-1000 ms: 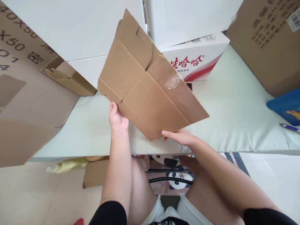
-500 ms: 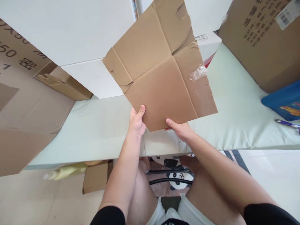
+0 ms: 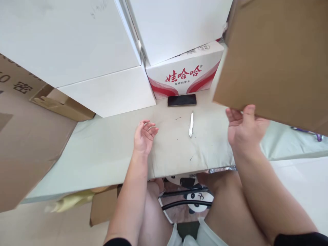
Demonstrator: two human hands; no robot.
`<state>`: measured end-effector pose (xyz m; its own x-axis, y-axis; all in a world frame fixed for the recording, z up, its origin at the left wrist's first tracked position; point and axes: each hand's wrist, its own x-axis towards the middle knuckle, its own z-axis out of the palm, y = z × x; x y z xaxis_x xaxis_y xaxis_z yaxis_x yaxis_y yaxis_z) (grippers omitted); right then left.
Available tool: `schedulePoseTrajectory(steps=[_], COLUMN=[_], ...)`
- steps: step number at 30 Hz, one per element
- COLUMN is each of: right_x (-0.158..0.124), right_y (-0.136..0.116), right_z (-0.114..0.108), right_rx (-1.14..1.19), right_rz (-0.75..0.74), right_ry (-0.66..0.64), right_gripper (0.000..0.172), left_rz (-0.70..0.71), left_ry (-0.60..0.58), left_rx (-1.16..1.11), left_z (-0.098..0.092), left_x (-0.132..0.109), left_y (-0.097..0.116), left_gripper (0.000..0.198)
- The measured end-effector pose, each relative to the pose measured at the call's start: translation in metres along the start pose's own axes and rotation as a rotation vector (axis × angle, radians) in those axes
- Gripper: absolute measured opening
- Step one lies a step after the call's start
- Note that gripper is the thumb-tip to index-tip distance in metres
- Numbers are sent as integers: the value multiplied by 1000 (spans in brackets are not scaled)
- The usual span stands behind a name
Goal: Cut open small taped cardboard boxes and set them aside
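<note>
My right hand [image 3: 246, 126] grips the lower edge of a flat brown cardboard sheet [image 3: 276, 65], thumb on the near face. The sheet is raised at the right and runs out of view at the top and right. My left hand [image 3: 145, 136] hangs above the pale green cloth [image 3: 102, 147], fingers loosely curled and apart, holding nothing. Between the hands a white pen-like tool [image 3: 191, 124] with a thin dark tip lies on the cloth. Behind it a black phone [image 3: 181, 100] lies flat against a white and red carton [image 3: 186, 77].
White boxes [image 3: 102, 92] stand along the back. At the left is a large printed cardboard box [image 3: 33, 136], with a small open carton [image 3: 64, 102] beside it. Part of a purple pen [image 3: 319, 137] shows below the sheet. A brown box [image 3: 102, 206] sits under the cloth's front edge.
The cardboard sheet has moved from the middle to the right in my right hand. My left hand has let go of it. The phone, white tool and carton front are now uncovered.
</note>
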<state>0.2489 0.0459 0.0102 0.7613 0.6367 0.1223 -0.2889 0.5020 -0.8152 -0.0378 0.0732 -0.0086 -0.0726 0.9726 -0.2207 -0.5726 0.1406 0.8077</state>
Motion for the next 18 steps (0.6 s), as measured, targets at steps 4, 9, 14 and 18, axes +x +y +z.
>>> schedulePoseTrajectory(steps=[4, 9, 14, 18], right_x=[24, 43, 57, 73], right_y=[3, 25, 42, 54], right_z=[-11, -25, -40, -54], right_rx=[-199, -371, -536, -652], right_rz=[-16, 125, 203, 214], right_ry=[215, 213, 254, 221], right_gripper=[14, 3, 18, 4], left_rz=[-11, -14, -7, -6], left_ry=[20, 41, 41, 29], left_rx=[2, 19, 22, 11], left_z=[5, 12, 11, 6], left_x=[1, 3, 5, 5], left_y=[-2, -5, -7, -6], left_gripper=[22, 22, 24, 25])
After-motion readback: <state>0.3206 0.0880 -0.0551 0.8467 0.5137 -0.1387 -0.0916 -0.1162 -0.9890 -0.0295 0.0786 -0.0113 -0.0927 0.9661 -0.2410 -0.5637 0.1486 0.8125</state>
